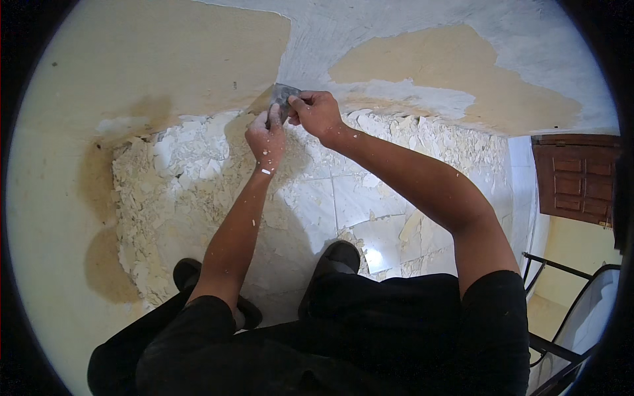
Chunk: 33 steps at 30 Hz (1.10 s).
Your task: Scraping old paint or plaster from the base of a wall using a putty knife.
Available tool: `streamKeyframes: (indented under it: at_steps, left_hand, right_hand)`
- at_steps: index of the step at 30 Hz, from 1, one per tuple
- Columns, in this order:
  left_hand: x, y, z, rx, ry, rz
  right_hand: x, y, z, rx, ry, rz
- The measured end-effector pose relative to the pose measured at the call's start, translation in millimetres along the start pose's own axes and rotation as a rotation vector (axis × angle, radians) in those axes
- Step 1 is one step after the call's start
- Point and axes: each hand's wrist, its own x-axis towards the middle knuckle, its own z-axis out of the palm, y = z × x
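Note:
Both of my hands grip one grey flat scraper blade (286,92) held up against the wall. My left hand (266,134) pinches its lower left part, thumb uppermost. On its right edge, my right hand (317,113) holds it between thumb and fingers. The blade's upper edge meets the border between yellow paint (223,54) and a scraped whitish wall surface (317,44). A further yellow paint patch (421,57) with ragged edges lies to the right. Small pale flakes stick to both hands and forearms.
Heaps of paint flakes (193,148) cover the tiled floor (317,203) along the wall. My dark shoes (342,255) stand among scattered chips. At the right are a brown panelled wooden door (574,173) and a black metal frame (559,265). Damp-looking stains (101,267) mark the left wall.

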Motion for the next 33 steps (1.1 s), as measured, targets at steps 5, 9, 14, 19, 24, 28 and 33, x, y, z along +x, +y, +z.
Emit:
streamKeyframes:
  at_steps: [5, 9, 14, 19, 24, 28, 33]
  left_hand:
    - [12.0, 8.8, -0.1, 0.028, -0.012, 0.001]
    - [9.3, 10.6, 0.6, -0.083, -0.019, 0.017]
    - [5.6, 12.8, -4.2, 0.041, -0.055, -0.095]
    - [3.7, 6.0, -5.4, 0.015, -0.018, -0.022]
    - [10.0, 10.9, -10.6, 0.008, -0.024, -0.023]
    - [12.6, 18.9, -15.6, 0.067, -0.073, -0.025]
    - [11.1, 25.0, -16.9, 0.035, -0.064, -0.043]
  right_hand:
    - [4.2, -6.0, -0.3, 0.192, 0.023, -0.079]
    - [-0.8, -11.6, -9.5, -0.015, -0.03, -0.158]
    - [2.3, -6.2, -3.5, 0.137, -0.055, -0.043]
    - [7.7, 2.9, 2.1, 0.096, -0.047, 0.021]
    - [0.7, -7.4, 2.0, 0.225, -0.049, 0.038]
    - [-0.6, -10.5, -0.1, 0.226, -0.034, 0.042]
    - [-1.9, -11.6, 3.8, 0.231, -0.03, 0.044]
